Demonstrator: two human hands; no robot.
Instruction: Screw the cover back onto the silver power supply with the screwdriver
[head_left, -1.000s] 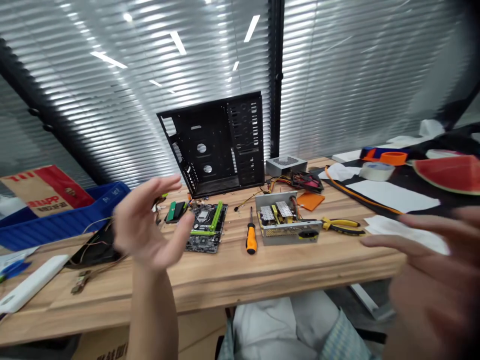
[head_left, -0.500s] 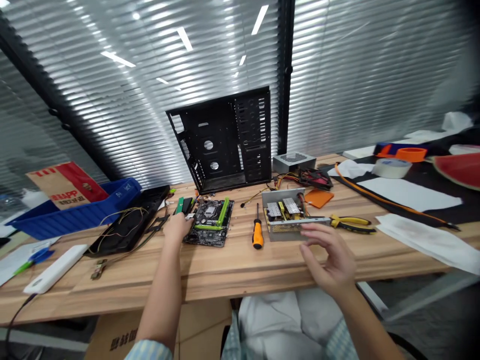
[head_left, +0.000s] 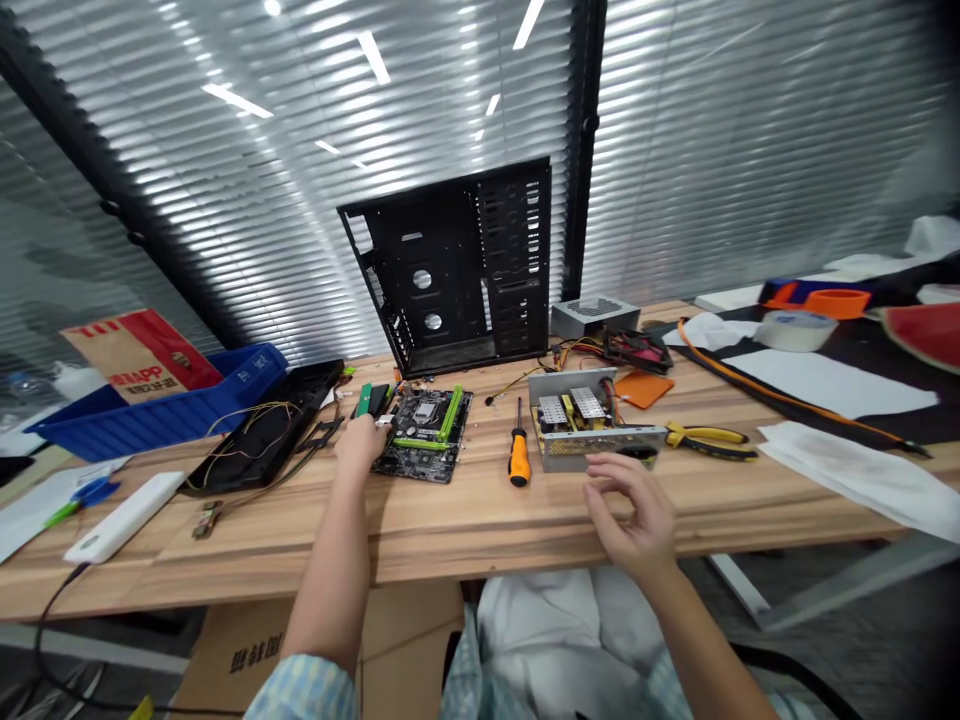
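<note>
My left hand (head_left: 361, 444) is at the left edge of the motherboard (head_left: 420, 468), which lies flat with lime-green slots. Its fingers are bent together around something small that I cannot make out. Just beyond the fingertips are a green circuit strip (head_left: 364, 400) and a black part. My right hand (head_left: 634, 512) hovers in front of the opened power supply (head_left: 600, 446), its fingers curved, thumb apart and nothing between them. Between motherboard and power supply lies an orange-and-black screwdriver (head_left: 518, 458), its shaft pointing away from me.
An empty black computer case (head_left: 457, 270) stands upright at the back. Yellow-handled pliers (head_left: 712, 440) lie right of the power supply. On the left are a black panel (head_left: 259, 440), a blue bin (head_left: 165, 415) and a white bar (head_left: 124, 515). Another metal box (head_left: 596, 315) and a fan (head_left: 636, 350) sit behind.
My right hand has moved left and slightly down along the front of the power supply. The left hand stays at the motherboard's edge. The camera view has shifted a little.
</note>
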